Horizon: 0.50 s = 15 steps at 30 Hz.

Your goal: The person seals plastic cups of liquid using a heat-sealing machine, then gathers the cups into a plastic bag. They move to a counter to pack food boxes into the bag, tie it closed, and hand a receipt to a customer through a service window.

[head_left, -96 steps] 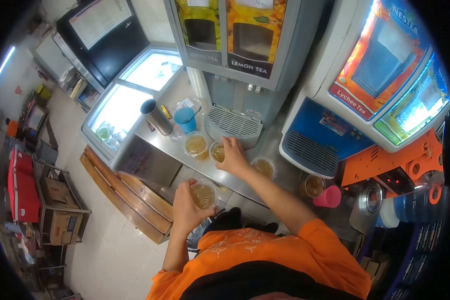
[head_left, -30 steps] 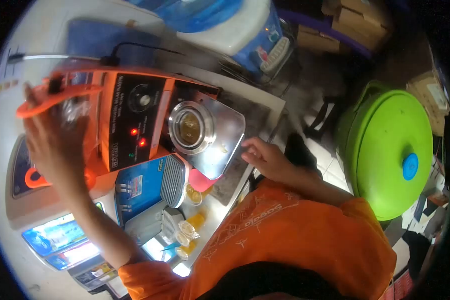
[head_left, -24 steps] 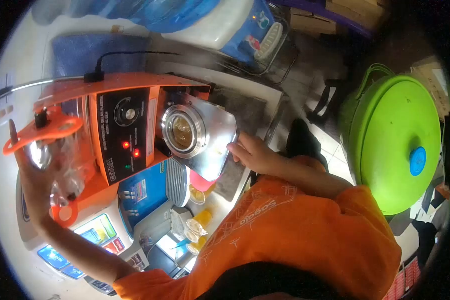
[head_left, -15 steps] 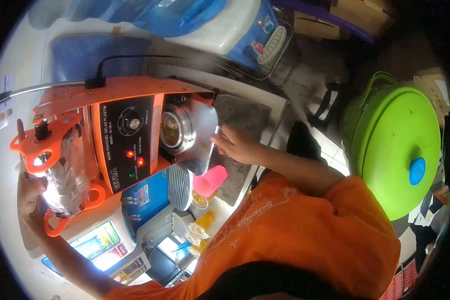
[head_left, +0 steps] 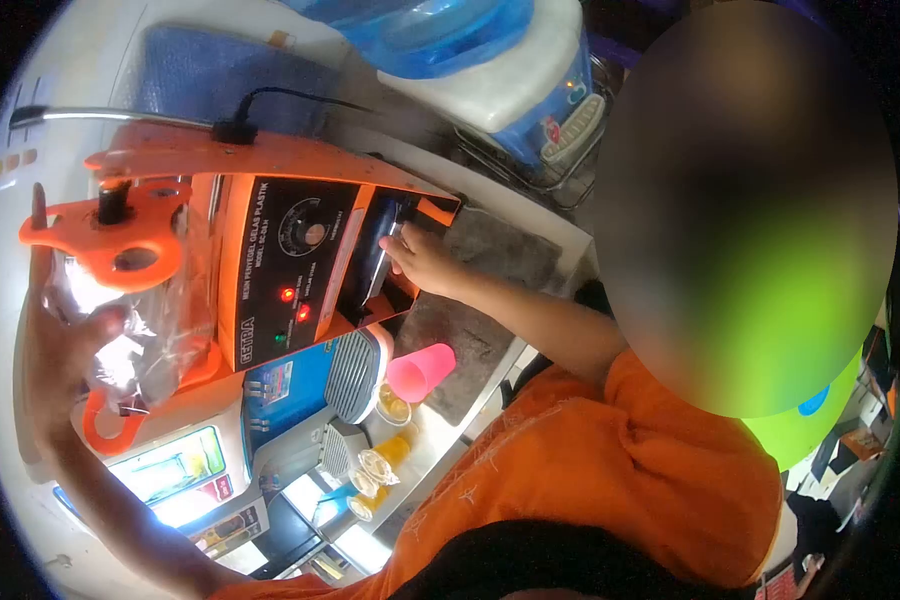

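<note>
My right hand (head_left: pixel 415 259) is closed on the edge of a metal tray (head_left: pixel 379 266) at the opening of an orange sealing machine (head_left: pixel 232 270). The tray lies mostly inside; no cup shows there. Further left, my left hand (head_left: pixel 70 345) wraps round the clear film roll (head_left: pixel 155 300), thumb in front and a finger reaching past the orange roll holder (head_left: pixel 120 235). Two red lights and one green light glow on the black panel (head_left: pixel 288 265).
A pink cup (head_left: pixel 422 372) and several filled cups (head_left: pixel 388 457) stand below the machine. A blue-and-white water dispenser (head_left: pixel 490 70) is above it. A green lidded container (head_left: pixel 810 430) sits at right, partly covered by a large blurred patch.
My right hand has pushed the metal tray into the machine, and the cup in its ring is now hidden. My left hand stays at the film roll. The view has shifted.
</note>
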Motion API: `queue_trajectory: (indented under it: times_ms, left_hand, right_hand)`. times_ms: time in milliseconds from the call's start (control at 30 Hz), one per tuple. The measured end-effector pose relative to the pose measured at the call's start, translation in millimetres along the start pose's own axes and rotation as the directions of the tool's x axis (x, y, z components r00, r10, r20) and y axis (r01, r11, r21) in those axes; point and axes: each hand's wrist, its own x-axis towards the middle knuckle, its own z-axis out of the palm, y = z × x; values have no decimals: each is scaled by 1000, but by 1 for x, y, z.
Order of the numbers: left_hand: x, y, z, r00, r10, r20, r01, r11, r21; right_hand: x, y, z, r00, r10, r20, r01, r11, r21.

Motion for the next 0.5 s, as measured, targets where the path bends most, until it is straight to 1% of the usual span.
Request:
queue_trajectory:
  times_ms: [33, 67, 100, 133, 167, 200, 267, 300, 367, 400, 467, 500]
  left_hand:
    - [-5, 0, 6, 981, 126, -151, -105, 985, 135]
    - [-13, -15, 4, 949, 241, -205, -129, 886, 445]
    - [-21, -20, 6, 907, 361, -215, -108, 695, 711]
    - [-35, -21, 17, 892, 334, -304, 38, 615, 787]
    - [-43, -5, 32, 872, 330, -361, 107, 592, 799]
    - [-49, -1, 44, 863, 330, -382, 106, 623, 775]
    - [-54, 5, 59, 835, 348, -427, 76, 695, 715]
    - [-52, 7, 65, 824, 348, -447, 87, 702, 707]
    - [-50, 5, 69, 815, 324, -480, 168, 661, 731]
    - [-48, 4, 70, 811, 319, -491, 178, 665, 725]
    - [-44, 5, 70, 806, 326, -494, 154, 691, 707]
    - [-43, 5, 70, 798, 323, -508, 164, 695, 700]
  right_hand:
    - [1, 2, 1, 1000, -27, -11, 27, 999, 46]
    - [1, 3, 2, 998, -53, -23, 55, 994, 92]
    - [0, 3, 2, 998, -58, -13, 59, 995, 84]
    - [-1, 3, 2, 999, -46, -26, 49, 991, 122]
    - [-2, 2, 2, 999, -32, -37, 38, 987, 159]
    - [-4, -2, 0, 999, -39, -29, 43, 988, 151]
    - [-9, -9, -8, 998, 58, 29, -60, 996, 71]
    - [-11, -8, -9, 998, 51, 40, -53, 997, 59]
    - [-11, -1, -10, 999, 31, 28, -34, 995, 91]
    - [-10, 2, -9, 999, 24, 34, -27, 996, 81]
    - [-5, 10, -9, 997, 5, 71, -16, 988, 155]
    - [-4, 10, -9, 997, -6, 75, -5, 990, 143]
